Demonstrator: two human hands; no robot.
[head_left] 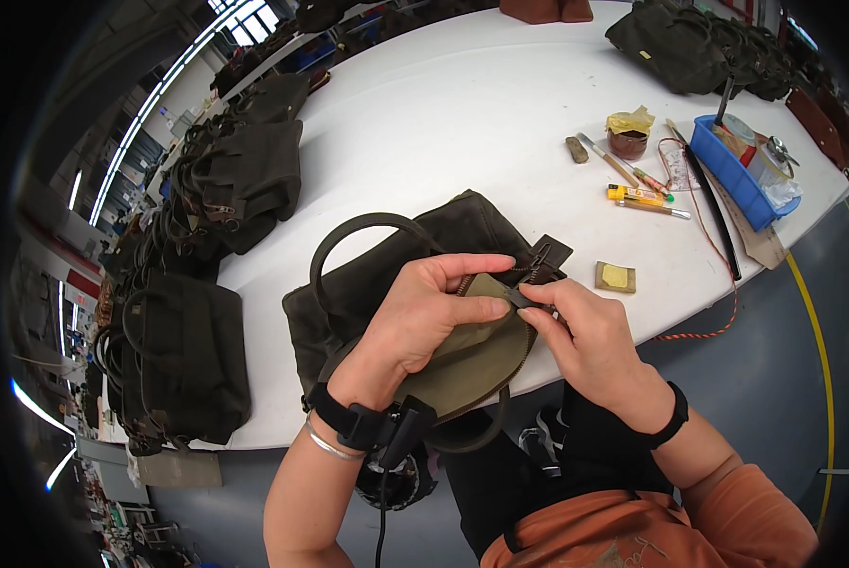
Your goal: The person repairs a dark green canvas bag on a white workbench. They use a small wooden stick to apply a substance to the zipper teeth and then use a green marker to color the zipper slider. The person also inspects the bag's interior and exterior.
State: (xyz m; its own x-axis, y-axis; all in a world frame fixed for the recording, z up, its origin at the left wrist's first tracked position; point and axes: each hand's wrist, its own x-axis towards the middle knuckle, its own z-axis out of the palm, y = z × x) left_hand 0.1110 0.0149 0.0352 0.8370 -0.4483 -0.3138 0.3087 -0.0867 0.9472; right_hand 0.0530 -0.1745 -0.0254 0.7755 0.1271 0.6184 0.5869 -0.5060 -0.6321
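Note:
A dark green handbag (372, 270) lies on the white table in front of me, unzipped, with its lighter olive lining (467, 369) showing. My left hand (429, 308) grips the lining near the zipper, the thumb pressed on top and the index finger stretched along the edge. Close beside it, my right hand (581, 331) pinches a small dark flat piece (521, 298) against that lining; its exact kind is unclear. Just beyond the fingertips is the zipper's end, with a dark tab (549, 256). One rounded handle (353, 225) stands up from the bag.
Several dark handbags (197, 350) line the table's left side; more (675, 52) sit far right. Right of my work are a yellow-topped block (616, 276), a yellow cutter (636, 194), a wrapped jar (628, 137) and a blue bin (742, 180). An orange cord (704, 334) hangs over the edge.

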